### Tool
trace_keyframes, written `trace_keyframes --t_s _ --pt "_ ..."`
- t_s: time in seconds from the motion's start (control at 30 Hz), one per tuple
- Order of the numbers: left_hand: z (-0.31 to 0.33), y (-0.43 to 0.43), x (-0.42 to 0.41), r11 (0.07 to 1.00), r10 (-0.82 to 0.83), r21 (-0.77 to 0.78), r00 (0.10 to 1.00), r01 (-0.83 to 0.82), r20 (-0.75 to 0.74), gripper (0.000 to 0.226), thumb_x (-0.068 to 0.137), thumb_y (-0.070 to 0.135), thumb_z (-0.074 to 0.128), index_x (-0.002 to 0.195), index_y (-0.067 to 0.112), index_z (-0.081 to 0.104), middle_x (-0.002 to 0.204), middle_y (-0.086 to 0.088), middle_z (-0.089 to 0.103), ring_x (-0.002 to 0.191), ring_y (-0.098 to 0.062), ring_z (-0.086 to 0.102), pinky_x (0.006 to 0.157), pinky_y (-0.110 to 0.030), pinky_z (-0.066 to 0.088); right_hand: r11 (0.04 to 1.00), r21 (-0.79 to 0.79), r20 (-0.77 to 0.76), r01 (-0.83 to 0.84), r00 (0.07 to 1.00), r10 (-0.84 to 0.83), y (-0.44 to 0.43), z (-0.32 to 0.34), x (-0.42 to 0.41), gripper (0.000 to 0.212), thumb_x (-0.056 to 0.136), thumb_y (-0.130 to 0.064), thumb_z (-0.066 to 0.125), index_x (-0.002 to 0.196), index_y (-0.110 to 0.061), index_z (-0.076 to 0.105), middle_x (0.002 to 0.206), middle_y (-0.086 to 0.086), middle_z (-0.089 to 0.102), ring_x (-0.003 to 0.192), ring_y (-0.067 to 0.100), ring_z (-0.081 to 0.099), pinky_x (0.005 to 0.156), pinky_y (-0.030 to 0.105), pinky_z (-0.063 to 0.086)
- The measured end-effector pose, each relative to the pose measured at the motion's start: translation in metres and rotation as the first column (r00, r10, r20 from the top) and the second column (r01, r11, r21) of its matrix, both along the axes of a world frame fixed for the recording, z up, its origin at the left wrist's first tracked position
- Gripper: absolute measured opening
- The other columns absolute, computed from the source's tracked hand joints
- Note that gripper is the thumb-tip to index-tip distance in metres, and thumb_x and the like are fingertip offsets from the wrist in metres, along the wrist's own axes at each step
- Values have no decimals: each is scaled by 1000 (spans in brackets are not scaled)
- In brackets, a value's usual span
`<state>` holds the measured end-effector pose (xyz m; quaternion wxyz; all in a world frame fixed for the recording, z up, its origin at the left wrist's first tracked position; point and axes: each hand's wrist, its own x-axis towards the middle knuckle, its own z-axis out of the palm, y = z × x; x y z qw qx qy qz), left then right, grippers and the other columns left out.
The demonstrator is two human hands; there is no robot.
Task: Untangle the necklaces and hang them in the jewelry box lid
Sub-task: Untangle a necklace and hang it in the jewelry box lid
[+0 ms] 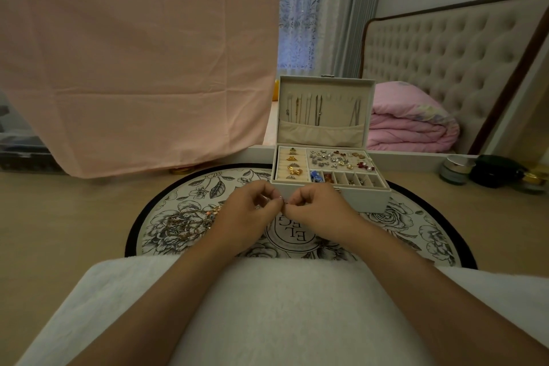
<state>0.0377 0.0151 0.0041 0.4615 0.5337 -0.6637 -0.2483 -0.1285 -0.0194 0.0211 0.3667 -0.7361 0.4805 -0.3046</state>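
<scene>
Two bare hands meet over the middle of a round floral mat with a black rim (427, 235), which lies on a pale wooden worktop (74, 217) near its front edge. The left hand (248, 212) and the right hand (319, 211) both have their fingers curled in, and each pinches one end of a short stretch of thin chain necklace (282, 203) held taut between the fingertips, just above the mat. How the rest of that chain runs is too small to tell.

A tangled heap of gold and beaded necklaces (190, 221) rests on the left part of the mat, just beside the left hand. At the mat's far edge stands an open white jewellery box (367, 199) – its lower tray holds rings in a padded strip on the left and earrings and small pieces in compartments on the right. The upright beige-lined lid (323, 132) already carries several fine chains (318, 110), hanging from hooks into a cloth pocket.

A white towel (267, 306) covers the person's lap below the forearms. A large pink cloth (133, 53) hangs at the back left – behind the box lie a folded pink quilt (410, 119) and a tufted beige headboard (445, 62). Small jars (454, 170) sit toward the worktop's right edge
</scene>
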Motion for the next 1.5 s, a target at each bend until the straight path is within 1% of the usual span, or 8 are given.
trace_keyframes --t_s 0.1,0.3,0.5,0.83,1.07,1.23,1.37,1.5 --pt "-5 0 -3 999 -50 4 997 50 65 14 94 16 61 85 26 60 73 2 61 62 -6 51 59 -28 44 998 -42 -117 37 992 -41 -1 -1 -1 8 79 -24 75 74 -21 69 73 -5 69 71 11 63 70 35 55" --pt "-6 -4 -1 1000 -12 1 970 13 244 12 94 25 60 84 30 60 70 12 58 58 -3 47 60 -29 44 992 -67 18 111 994 -110 0 -6 2 18 88 -25 70 71 -23 65 71 -9 62 73 10 59 69 33 50" --pt "-7 -4 0 998 -39 47 994 44 -105 7 93 13 64 90 15 70 66 11 59 61 -5 50 60 -24 46 987 -106 2 120 993 -121 0 -7 3 8 79 -24 76 75 -24 68 76 -5 70 73 10 66 66 28 56" --pt "-1 -1 -4 985 3 166 966 41 -259 20 99 21 56 90 10 70 74 8 65 68 -2 56 66 -14 45 964 265 285 -16 956 -63 1 4 -7 10 93 -19 70 91 -11 76 77 1 74 57 11 57 63 26 53" --pt "0 -3 0 934 58 350 932 76 -358 27 95 41 55 86 25 75 97 -4 74 100 -24 66 100 -48 49 992 123 59 13 998 -21 -1 4 -5 10 92 -20 70 83 -18 73 77 -2 75 59 11 61 64 27 57" --pt "-1 -6 5 889 21 437 939 140 -343 53 72 62 59 99 18 74 107 -11 74 111 -37 64 105 -58 44 997 -67 -69 25 997 -29 -4 0 -8 6 83 -19 71 79 -24 70 71 -5 68 66 14 65 70 39 62" --pt "1 -6 16 897 36 419 923 139 -384 44 94 57 53 97 19 75 104 -9 75 105 -31 67 101 -47 49 999 3 20 -41 999 41 -5 5 -11 11 90 -14 64 80 -15 65 70 -1 58 64 10 52 61 25 49" --pt "0 -2 16 904 -57 383 941 190 -333 40 101 49 46 100 21 74 92 0 73 93 -17 66 87 -30 50 979 191 228 -68 973 23 -11 4 -7 17 86 -14 54 76 -14 68 88 9 66 90 28 63 93 43 50"
